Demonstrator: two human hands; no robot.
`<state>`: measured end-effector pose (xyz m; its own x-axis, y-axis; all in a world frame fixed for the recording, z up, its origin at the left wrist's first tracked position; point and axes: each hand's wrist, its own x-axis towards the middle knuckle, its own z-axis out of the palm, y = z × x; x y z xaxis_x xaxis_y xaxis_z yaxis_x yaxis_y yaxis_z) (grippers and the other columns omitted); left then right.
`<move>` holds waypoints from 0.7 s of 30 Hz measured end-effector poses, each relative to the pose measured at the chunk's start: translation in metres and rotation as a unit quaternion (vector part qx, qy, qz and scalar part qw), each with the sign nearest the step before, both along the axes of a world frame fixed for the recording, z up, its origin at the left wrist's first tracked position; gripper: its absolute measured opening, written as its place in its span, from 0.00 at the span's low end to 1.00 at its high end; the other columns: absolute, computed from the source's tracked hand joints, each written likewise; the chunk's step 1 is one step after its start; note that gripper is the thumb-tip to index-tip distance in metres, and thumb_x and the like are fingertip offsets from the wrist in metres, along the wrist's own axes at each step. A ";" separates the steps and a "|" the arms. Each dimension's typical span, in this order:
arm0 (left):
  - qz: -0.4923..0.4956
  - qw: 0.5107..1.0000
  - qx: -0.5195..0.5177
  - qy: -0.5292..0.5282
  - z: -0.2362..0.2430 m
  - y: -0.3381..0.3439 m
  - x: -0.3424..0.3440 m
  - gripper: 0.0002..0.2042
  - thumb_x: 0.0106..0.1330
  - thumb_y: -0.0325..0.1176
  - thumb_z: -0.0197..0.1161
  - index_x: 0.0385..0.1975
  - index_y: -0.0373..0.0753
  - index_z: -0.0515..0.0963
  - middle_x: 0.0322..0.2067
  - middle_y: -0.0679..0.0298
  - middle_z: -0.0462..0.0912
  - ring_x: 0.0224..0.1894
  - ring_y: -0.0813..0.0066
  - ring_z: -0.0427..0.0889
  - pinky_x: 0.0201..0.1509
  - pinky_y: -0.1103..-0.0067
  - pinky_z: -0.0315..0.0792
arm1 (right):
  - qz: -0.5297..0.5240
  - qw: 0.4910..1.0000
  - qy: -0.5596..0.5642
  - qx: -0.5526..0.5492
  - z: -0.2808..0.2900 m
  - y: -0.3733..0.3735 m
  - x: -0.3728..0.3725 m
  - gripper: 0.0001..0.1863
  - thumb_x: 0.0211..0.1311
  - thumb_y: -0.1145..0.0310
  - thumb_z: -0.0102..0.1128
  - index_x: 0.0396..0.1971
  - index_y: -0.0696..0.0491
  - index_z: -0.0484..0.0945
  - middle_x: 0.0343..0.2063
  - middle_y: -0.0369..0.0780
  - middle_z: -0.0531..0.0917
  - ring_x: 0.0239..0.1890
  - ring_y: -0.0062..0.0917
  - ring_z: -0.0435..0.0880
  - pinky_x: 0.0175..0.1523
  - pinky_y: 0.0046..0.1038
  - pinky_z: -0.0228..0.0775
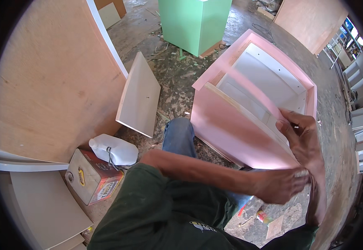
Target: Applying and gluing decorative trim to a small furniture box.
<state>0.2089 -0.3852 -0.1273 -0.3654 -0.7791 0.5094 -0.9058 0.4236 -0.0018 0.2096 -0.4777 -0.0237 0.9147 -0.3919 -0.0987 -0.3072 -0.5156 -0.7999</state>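
Observation:
A thin pink edging strip (pixel 252 88) runs over the open side of a pink cabinet (pixel 227 121) with a white inside. The thumb and fingers of my right hand (pixel 300 135) pinch the strip's near end above the cabinet's right part. Toward the far left the strip meets the cabinet's pink rim; whether it is stuck there I cannot tell. My left arm reaches across my body, and my left hand (pixel 282 186) is curled closed against my right wrist. Its fingertips are blurred, and anything inside them is hidden. Part of the cabinet's front edge is bare wood.
A green box (pixel 185 27) stands beyond the cabinet. A white panel (pixel 140 98) leans by a large wooden board (pixel 56 79) on the left. A white plastic jug (pixel 117 150) rests on a metal can (pixel 90 177). Scraps litter the floor.

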 end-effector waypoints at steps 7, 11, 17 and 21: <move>0.200 0.930 -0.300 0.073 0.018 0.103 0.117 0.15 0.57 0.42 0.67 0.41 0.43 0.83 0.48 0.59 0.83 0.51 0.57 0.81 0.59 0.54 0.71 | 0.041 0.999 -0.019 -0.004 -0.003 0.005 0.008 0.20 0.70 0.72 0.66 0.57 0.66 0.79 0.44 0.43 0.87 0.47 0.21 0.83 0.56 0.23 0.74; 0.289 0.911 -0.117 0.270 0.026 0.130 0.232 0.22 0.56 0.35 0.78 0.50 0.35 0.84 0.41 0.58 0.82 0.44 0.60 0.80 0.48 0.70 0.74 | 0.042 0.999 -0.003 -0.019 -0.008 0.000 0.006 0.14 0.72 0.77 0.61 0.53 0.67 0.80 0.43 0.42 0.87 0.47 0.16 0.81 0.54 0.20 0.74; 0.294 0.908 0.010 0.298 0.023 0.139 0.252 0.20 0.59 0.37 0.76 0.50 0.39 0.85 0.37 0.59 0.79 0.43 0.60 0.79 0.47 0.68 0.73 | 0.059 0.998 0.000 0.006 -0.010 0.001 0.004 0.15 0.72 0.75 0.61 0.54 0.66 0.81 0.42 0.43 0.87 0.46 0.20 0.82 0.54 0.23 0.74; 0.279 0.915 0.015 0.291 0.023 0.137 0.254 0.17 0.60 0.35 0.76 0.48 0.39 0.86 0.34 0.60 0.77 0.39 0.63 0.78 0.44 0.69 0.72 | 0.079 0.997 0.006 0.005 -0.008 0.004 0.007 0.16 0.72 0.75 0.61 0.55 0.66 0.81 0.42 0.45 0.86 0.45 0.22 0.83 0.53 0.25 0.74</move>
